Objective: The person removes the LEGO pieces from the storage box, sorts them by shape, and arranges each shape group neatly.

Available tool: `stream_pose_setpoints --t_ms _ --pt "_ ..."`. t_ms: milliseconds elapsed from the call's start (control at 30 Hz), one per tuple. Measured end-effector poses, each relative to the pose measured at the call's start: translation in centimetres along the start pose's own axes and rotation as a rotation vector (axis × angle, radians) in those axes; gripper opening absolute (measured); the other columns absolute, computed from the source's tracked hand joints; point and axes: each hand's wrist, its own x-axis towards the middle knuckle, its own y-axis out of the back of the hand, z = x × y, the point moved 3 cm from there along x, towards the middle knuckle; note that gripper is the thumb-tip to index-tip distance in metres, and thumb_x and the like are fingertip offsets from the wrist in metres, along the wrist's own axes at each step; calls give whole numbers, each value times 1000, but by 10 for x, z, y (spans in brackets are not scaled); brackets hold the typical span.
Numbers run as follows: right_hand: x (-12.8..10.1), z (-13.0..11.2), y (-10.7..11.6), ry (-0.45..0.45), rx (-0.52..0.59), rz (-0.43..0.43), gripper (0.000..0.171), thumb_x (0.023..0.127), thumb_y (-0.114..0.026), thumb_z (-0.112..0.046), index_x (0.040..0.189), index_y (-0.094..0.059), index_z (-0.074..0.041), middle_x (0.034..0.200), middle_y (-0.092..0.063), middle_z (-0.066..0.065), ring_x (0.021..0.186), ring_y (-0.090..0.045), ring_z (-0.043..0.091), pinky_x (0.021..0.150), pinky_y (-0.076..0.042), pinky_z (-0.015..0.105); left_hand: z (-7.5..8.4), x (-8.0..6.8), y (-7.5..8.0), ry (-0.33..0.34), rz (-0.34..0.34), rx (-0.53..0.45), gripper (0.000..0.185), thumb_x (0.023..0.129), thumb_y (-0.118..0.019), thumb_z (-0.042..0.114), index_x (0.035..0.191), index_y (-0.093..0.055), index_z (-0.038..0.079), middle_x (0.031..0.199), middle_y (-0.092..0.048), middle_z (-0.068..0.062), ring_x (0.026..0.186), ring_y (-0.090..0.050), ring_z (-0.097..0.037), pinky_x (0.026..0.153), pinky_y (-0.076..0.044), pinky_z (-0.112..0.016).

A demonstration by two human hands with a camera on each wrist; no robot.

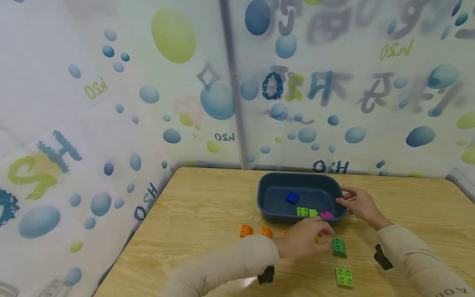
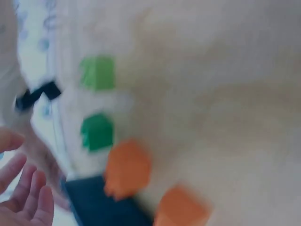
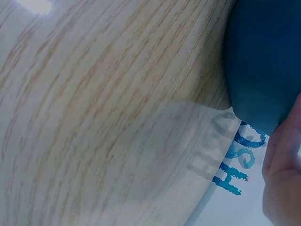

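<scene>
A dark blue plastic bin (image 1: 274,218) sits toward the back of the table. My right hand (image 1: 360,204) grips its right end, thumb at the rim; in the right wrist view that hand (image 3: 284,160) holds the bin's outer wall (image 3: 263,61). Inside lie a blue brick (image 1: 292,197), a lime brick (image 1: 302,212), a smaller lime piece (image 1: 313,213) and a magenta piece (image 1: 327,215). My left hand (image 1: 306,238), fingers loosely bent and holding nothing, hovers before the bin. Nearest it are a dark green brick (image 1: 339,247) and orange bricks (image 1: 266,232), some partly hidden behind the hand.
Another orange brick (image 1: 245,230) lies left of my left hand. A light green brick (image 1: 344,277) lies nearer me, in front of the dark green one. The wooden table (image 1: 193,206) meets a patterned curtain (image 1: 208,144) at its back and left edges.
</scene>
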Motion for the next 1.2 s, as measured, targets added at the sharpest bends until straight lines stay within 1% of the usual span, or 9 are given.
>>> stream_pose_setpoints --t_ms 100,233,367,467,600,767,933,1033,1200 --pt "0 -1 0 -6 6 -7 54 84 -59 -11 125 -36 16 96 -52 29 77 -60 29 55 -51 30 -8 15 18 6 15 18 22 85 -59 26 105 -60 16 97 -55 9 85 -49 2 71 -34 -4" --pt "1 -1 1 -13 6 -13 54 85 -59 -11 125 -35 15 97 -52 29 77 -60 28 55 -51 30 -23 36 30 18 -36 -16 23 87 -58 24 106 -60 13 100 -56 4 89 -51 -4 71 -36 -6" --pt "2 0 2 -13 4 -11 55 85 -59 -12 126 -35 15 98 -51 29 76 -60 25 55 -51 29 -40 57 30 64 -81 -51 27 87 -57 24 110 -59 10 104 -57 2 92 -52 -5 73 -37 -8" --pt "1 0 2 -18 12 -16 55 85 -59 -12 127 -34 15 98 -51 28 76 -60 25 55 -51 29 -51 67 24 142 -101 -84 30 87 -58 26 112 -58 10 105 -58 3 92 -52 -2 74 -38 -9" --pt "1 -1 1 -23 19 -22 55 85 -58 -12 127 -34 15 97 -52 27 77 -59 28 56 -51 30 -58 75 13 213 -118 -115 32 86 -57 27 114 -58 10 107 -58 3 93 -53 -2 74 -39 -10" --pt "1 -2 1 -12 10 -15 54 86 -58 -11 126 -35 15 96 -52 26 78 -60 30 55 -51 30 -59 82 3 245 -135 -85 32 86 -58 27 114 -59 12 106 -59 4 92 -53 -2 72 -39 -10" --pt "1 -2 1 -18 3 -12 55 85 -59 -12 126 -35 15 97 -51 28 76 -60 27 55 -51 29 -62 87 -5 289 -168 -71 32 85 -59 28 115 -59 15 106 -59 6 92 -53 -1 73 -40 -11" --pt "0 -1 1 -27 5 -14 56 85 -59 -14 126 -35 15 98 -50 28 76 -59 25 55 -51 29 -63 87 -8 309 -181 -66 33 85 -59 29 115 -59 16 106 -60 7 93 -53 0 72 -40 -11" --pt "-1 1 1 -16 14 -8 56 85 -60 -15 126 -35 14 98 -50 28 77 -59 26 55 -51 29 -61 89 -8 341 -190 -33 33 85 -59 28 115 -60 15 104 -61 8 91 -54 0 72 -40 -10"
